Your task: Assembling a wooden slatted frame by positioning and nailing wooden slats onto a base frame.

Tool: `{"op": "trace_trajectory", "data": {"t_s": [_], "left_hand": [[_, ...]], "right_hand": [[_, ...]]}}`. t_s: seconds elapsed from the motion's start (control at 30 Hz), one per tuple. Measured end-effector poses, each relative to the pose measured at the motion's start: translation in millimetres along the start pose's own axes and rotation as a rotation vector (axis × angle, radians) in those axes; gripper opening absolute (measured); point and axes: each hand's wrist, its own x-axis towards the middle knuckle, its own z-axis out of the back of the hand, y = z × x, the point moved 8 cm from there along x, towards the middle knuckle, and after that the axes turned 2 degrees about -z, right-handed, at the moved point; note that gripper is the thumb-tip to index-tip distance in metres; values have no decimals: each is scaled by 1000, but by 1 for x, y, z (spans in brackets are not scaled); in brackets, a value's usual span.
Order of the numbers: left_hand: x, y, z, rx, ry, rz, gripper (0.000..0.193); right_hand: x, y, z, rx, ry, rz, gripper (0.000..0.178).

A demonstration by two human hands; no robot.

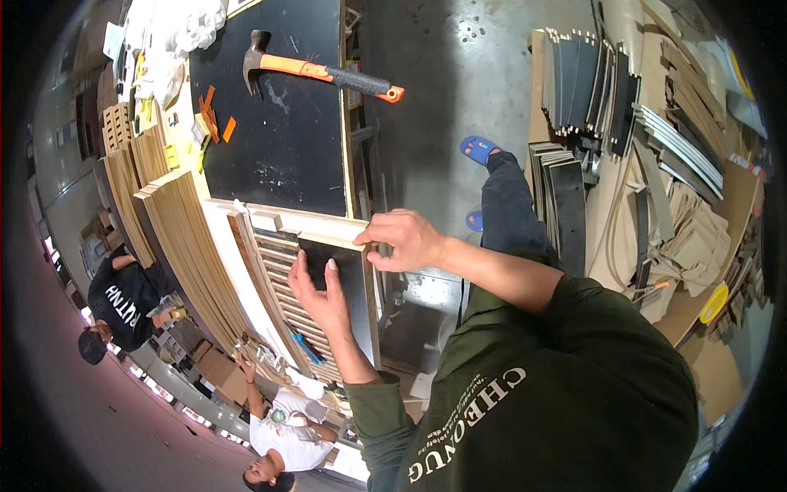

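Observation:
My right hand [406,239] is closed at the corner of a wooden frame, its thumb and fingers pinching the end of a pale wooden strip [287,217]. Just left of it, my left hand [322,297] has its thumb and fingers apart, the tips at a small black panel [348,264] inside the frame. Whether they press on the panel is hard to see. A row of pale wooden slats [277,271] runs beside that hand. Beyond both hands, a claw hammer [320,71] with an orange and black handle lies on a black board [279,148].
Orange plastic pieces [209,115] lie on the black board's left side. Long curved wooden boards [184,238] are stacked to the left. A blue tool [308,348] rests by the slats. Two people [123,295] work at the left. Dark strips [570,82] are piled at right.

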Motion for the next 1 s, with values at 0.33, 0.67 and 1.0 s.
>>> {"op": "trace_trajectory", "data": {"t_s": [0.33, 0.67, 1.0], "left_hand": [[-15, -7, -5, 7, 48, 27, 79], [-18, -25, -18, 88, 151, 41, 86], [-16, -25, -15, 50, 129, 55, 84]], "right_hand": [[2, -2, 6, 26, 48, 11, 27], [11, -3, 9, -61, 147, 51, 20], [19, -3, 2, -114, 301, -17, 17]]}}
